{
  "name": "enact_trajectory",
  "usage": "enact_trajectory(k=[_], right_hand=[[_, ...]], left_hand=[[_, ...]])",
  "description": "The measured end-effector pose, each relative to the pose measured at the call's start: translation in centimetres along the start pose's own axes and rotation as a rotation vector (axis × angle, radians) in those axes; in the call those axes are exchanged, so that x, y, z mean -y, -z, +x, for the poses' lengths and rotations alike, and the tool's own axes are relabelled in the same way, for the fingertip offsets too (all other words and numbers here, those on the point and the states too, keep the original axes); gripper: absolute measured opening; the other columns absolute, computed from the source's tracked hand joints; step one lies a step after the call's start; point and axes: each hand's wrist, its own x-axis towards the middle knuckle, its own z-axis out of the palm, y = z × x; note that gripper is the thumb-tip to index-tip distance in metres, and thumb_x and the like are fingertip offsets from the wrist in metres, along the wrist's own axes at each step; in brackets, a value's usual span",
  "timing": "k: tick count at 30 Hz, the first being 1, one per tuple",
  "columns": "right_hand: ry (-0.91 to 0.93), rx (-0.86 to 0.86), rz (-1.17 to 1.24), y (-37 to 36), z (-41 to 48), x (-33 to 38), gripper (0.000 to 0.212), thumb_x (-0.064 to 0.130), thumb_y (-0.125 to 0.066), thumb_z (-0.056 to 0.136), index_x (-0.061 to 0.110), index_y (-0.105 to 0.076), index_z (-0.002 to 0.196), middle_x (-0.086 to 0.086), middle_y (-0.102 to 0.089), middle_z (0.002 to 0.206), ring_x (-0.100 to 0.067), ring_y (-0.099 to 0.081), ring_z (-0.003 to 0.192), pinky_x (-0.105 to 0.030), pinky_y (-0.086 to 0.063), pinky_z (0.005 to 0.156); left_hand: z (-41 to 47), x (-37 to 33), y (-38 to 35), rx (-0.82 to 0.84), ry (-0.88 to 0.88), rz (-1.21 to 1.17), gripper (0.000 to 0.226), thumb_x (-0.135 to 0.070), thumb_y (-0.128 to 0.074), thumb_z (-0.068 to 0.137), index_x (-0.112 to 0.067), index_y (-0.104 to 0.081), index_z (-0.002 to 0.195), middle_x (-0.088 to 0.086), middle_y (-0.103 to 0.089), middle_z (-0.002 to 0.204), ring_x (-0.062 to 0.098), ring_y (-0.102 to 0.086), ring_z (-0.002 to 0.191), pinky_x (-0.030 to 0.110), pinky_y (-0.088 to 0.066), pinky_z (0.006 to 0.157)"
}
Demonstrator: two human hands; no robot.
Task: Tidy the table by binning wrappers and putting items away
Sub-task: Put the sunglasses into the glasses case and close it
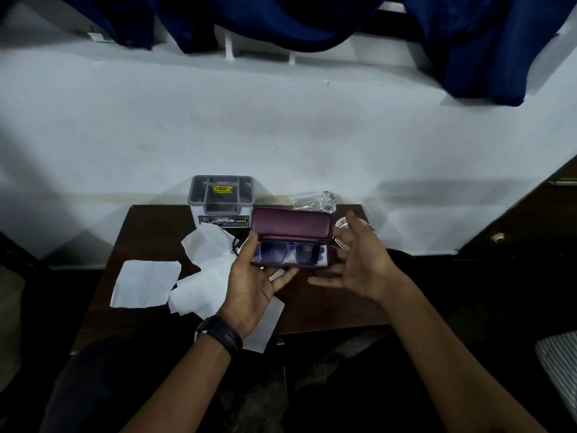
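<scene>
Step in hand: putting specs away. Glasses case [292,225] is maroon, lid up, held over the desk [327,307] mid-frame. Glasses [290,253], blue frame, lie folded inside the case's lower half.

Left hand [249,285] is at the case's left end: thumb on the front edge, fingers [282,278] curled under the base, so a firm hold. Right hand [359,264] is at the case's right end, its fingers [321,281] spread and relaxed, gripping nothing. Can't tell if they touch the case base or just hover beside it.

Next move, my guess: right hand needs to come onto the lid and fold it down while the left steadies the base. Check the temples sit flat first or the lid won't close. Then the case goes away; white scraps not yet binned.

Counts:
- case x1, glasses x1 pair
- organiser box [220,198] x1: grey top w/ compartments, yellow sticker, behind-left of the case
- clear plastic bag [312,200] x1, directly behind the case
- clear round item [342,225] x1, right of the case, partly hidden by the right hand; can't ID
- white paper pieces x3 visible, all left of or below the case: flat sheet [146,284], crumpled piece [206,260], third strip [268,323] under the left wrist. The crumpled one may be 2 overlapping, unclear.
- dark cord loop [235,246] x1, just left of the case
- wristband [223,334] x1 on the left wrist
</scene>
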Motion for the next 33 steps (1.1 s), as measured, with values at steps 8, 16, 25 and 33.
enact_trajectory(k=[8, 16, 25, 33], right_hand=[[0.076, 0.018, -0.017, -1.7, 0.0, -1.5, 0.021, 0.017, -0.074, 0.090, 0.014, -0.063, 0.108, -0.014, -0.068, 0.117, -0.033, -0.071, 0.103, -0.053, -0.063, 0.075], [0.240, 0.005, 0.066, -1.4, 0.8, -1.8, 0.034, 0.010, -0.080, 0.079, 0.002, -0.067, 0.109, -0.011, -0.075, 0.102, -0.025, -0.075, 0.093, -0.047, -0.064, 0.076], [0.268, -0.029, 0.060, -1.8, 1.3, -2.6, 0.009, 0.004, -0.072, 0.089, -0.001, -0.069, 0.096, -0.012, -0.073, 0.093, -0.026, -0.071, 0.093, -0.043, -0.065, 0.074], [0.286, -0.017, 0.047, -1.9, 1.1, -2.9, 0.033, 0.007, -0.071, 0.091, 0.001, -0.064, 0.122, -0.013, -0.068, 0.115, -0.024, -0.069, 0.101, -0.041, -0.065, 0.077]], left_hand=[[-0.2, -0.6, 0.9, -0.050, 0.022, -0.003, 0.073, -0.070, -0.046, 0.092, -0.015, -0.059, 0.139, 0.014, -0.068, 0.134, 0.033, -0.064, 0.126, 0.051, -0.057, 0.097], [-0.4, -2.5, 1.5, -0.112, -0.084, 0.442, 0.030, -0.023, -0.073, 0.093, -0.009, -0.071, 0.119, 0.010, -0.080, 0.104, 0.024, -0.077, 0.101, 0.039, -0.060, 0.093], [0.2, -2.6, 2.3, -0.145, -0.123, 0.202, 0.059, -0.006, -0.080, 0.077, -0.011, -0.060, 0.133, 0.013, -0.078, 0.105, 0.021, -0.074, 0.100, 0.032, -0.063, 0.083], [0.2, -2.6, 2.4, -0.173, -0.132, 0.193, 0.062, -0.006, -0.082, 0.077, -0.016, -0.059, 0.134, 0.014, -0.079, 0.105, 0.021, -0.075, 0.100, 0.033, -0.063, 0.083]])
